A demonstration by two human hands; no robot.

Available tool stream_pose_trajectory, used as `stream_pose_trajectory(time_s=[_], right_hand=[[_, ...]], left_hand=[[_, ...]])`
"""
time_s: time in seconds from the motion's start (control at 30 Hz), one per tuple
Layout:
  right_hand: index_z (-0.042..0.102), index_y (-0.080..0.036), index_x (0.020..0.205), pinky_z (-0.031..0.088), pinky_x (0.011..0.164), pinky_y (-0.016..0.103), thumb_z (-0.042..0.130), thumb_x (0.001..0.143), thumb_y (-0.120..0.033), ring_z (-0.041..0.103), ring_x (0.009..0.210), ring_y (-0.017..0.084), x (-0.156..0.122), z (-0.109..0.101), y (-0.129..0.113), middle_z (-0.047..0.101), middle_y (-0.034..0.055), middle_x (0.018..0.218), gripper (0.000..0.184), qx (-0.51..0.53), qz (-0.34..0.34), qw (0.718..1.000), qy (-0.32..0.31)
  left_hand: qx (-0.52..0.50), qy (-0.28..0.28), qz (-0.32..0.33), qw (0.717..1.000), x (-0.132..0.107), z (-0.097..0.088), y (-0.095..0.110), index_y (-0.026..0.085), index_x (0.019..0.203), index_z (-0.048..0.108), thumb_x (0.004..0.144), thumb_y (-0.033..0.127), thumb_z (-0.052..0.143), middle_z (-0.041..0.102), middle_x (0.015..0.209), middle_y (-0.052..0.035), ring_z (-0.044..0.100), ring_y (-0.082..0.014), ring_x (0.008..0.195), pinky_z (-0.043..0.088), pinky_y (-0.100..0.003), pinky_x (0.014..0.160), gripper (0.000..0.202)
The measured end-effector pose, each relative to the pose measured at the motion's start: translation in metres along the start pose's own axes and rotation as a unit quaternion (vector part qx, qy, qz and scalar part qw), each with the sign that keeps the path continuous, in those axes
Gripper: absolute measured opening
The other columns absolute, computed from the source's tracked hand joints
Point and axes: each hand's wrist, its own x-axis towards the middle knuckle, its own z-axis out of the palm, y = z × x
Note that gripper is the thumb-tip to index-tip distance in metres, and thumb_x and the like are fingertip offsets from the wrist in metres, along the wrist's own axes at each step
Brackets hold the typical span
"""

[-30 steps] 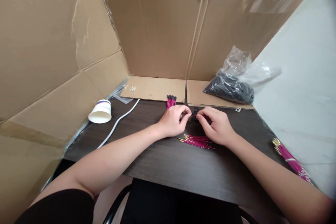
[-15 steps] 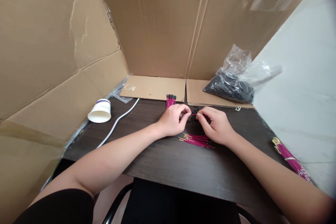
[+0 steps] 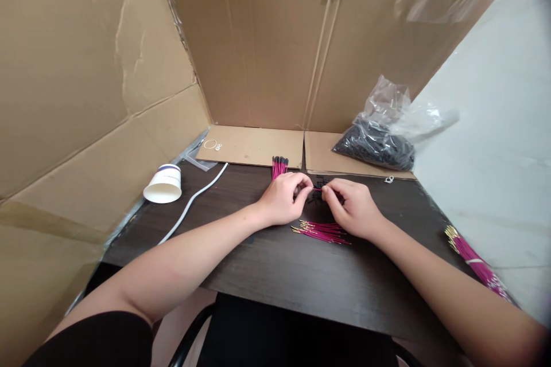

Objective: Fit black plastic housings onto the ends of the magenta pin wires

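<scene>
Between my two hands runs a short magenta wire (image 3: 317, 189), held level just above the table. My left hand (image 3: 284, 198) pinches its left end between thumb and fingertips, which hide that end. The other end is in the pinch of my right hand (image 3: 352, 205), also hidden. Small black pieces (image 3: 318, 180) lie on the table behind the wire. Nearer to me is a loose spread of magenta wires (image 3: 322, 231) with gold tips. Beyond my left hand lies a group of magenta wires with black ends (image 3: 280, 165).
A clear bag of black pieces (image 3: 374, 146) rests on cardboard at the back right. A tied magenta wire bundle (image 3: 477, 264) lies at the right edge. To the left are a tipped paper cup (image 3: 163, 184) and a white cable (image 3: 193, 202). Cardboard walls (image 3: 258, 40) rise behind.
Both hands keep their pinch on the wire and have hardly moved. The whole view has shifted very slightly.
</scene>
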Motion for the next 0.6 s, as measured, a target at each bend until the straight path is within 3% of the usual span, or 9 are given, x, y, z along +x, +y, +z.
stream_pose_trajectory(time_s=[0.6], right_hand=[[0.067, -0.022, 0.096, 0.049, 0.068, 0.035, 0.059, 0.110, -0.022, 0.063, 0.074, 0.020, 0.0007, -0.0011, -0.0020, 0.069, 0.0055, 0.085, 0.016, 0.020, -0.024, 0.999, 0.025]], left_hand=[[-0.004, 0.000, 0.002, 1.000, 0.0006, -0.0007, -0.0008, 0.019, 0.097, 0.066, 0.102, 0.018, 0.060, 0.075, 0.089, -0.0054, 0.065, -0.0188, 0.077, 0.055, -0.036, 0.077, 0.008]])
